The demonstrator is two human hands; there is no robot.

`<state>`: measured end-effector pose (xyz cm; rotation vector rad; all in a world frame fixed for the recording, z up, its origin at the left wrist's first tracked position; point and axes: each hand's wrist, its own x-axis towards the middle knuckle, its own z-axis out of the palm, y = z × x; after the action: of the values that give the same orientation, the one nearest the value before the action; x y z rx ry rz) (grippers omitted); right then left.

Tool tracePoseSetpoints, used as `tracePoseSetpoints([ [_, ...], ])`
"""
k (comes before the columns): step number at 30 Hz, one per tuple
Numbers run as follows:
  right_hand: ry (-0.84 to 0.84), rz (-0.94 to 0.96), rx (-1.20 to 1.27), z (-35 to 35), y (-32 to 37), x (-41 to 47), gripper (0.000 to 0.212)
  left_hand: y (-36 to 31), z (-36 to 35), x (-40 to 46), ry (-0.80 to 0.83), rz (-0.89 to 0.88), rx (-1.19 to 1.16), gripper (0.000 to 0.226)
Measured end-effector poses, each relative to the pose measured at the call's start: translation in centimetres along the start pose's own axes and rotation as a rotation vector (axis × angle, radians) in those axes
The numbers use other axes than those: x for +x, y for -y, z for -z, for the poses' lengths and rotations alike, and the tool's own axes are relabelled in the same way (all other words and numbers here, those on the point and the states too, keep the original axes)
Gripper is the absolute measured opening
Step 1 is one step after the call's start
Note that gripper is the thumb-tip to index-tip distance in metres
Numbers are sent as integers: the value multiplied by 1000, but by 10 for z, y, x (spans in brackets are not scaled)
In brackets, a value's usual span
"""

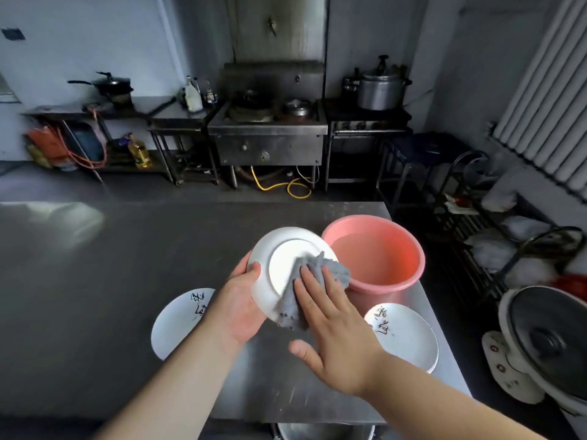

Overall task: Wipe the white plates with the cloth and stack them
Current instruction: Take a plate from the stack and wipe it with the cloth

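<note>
My left hand [236,304] grips a white plate [279,258] by its left rim, holding it tilted above the steel table [95,281] with its underside toward me. My right hand [330,325] presses a grey cloth [320,274] flat against that underside with straight fingers. A white plate with black writing [178,322] lies on the table at the left, partly hidden by my left forearm. To the right sits a small stack of white plates [409,338] with black writing on the top one.
A pink basin [374,252] holding water stands right behind the held plate, near the table's right edge. A fan [540,344] stands on the floor at the right. A stove and pots line the far wall.
</note>
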<state>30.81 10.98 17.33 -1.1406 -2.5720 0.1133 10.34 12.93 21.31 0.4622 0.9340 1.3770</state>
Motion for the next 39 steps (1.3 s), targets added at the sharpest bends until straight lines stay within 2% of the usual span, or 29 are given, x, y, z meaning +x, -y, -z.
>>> tracePoseSetpoints([
  [5, -103, -114, 18, 24, -17, 47, 87, -17, 5, 8, 54, 7, -22, 42],
  [10, -167, 3, 54, -3, 14, 43, 86, -47, 17, 29, 44, -48, -55, 41],
  [14, -179, -192, 237, 29, 1, 84, 76, -58, 28, 29, 180, -5, 74, 43],
  [15, -173, -178, 251, 41, -1, 98, 74, -59, 28, 28, 232, 4, 121, 44],
  [17, -178, 1, 132, 57, 4, 122, 65, -61, 25, 26, 331, 4, 213, 42],
  [19, -201, 136, -12, 57, 10, 137, 53, -65, 25, 26, 378, -20, 252, 40],
  [20, -239, 142, -29, 53, 10, 140, 49, -68, 27, 27, 386, -26, 244, 41],
  [21, -284, 102, -7, 48, 9, 141, 48, -71, 31, 28, 388, -28, 219, 43],
  [23, -349, -97, 115, 38, 12, 136, 49, -81, 41, 29, 376, -30, 149, 48],
  [25, -358, -226, 183, 29, 18, 132, 53, -89, 48, 30, 344, -34, 128, 50],
  [30, -297, -75, 73, 49, 24, 166, 52, -99, 46, 32, 340, -40, 128, 51],
  [35, -333, -227, 248, 23, 40, 137, 64, -112, 50, 44, 269, -99, -78, 47],
  [39, -352, -242, 302, 20, 34, 142, 57, -97, 56, 48, 179, -53, -132, 49],
])
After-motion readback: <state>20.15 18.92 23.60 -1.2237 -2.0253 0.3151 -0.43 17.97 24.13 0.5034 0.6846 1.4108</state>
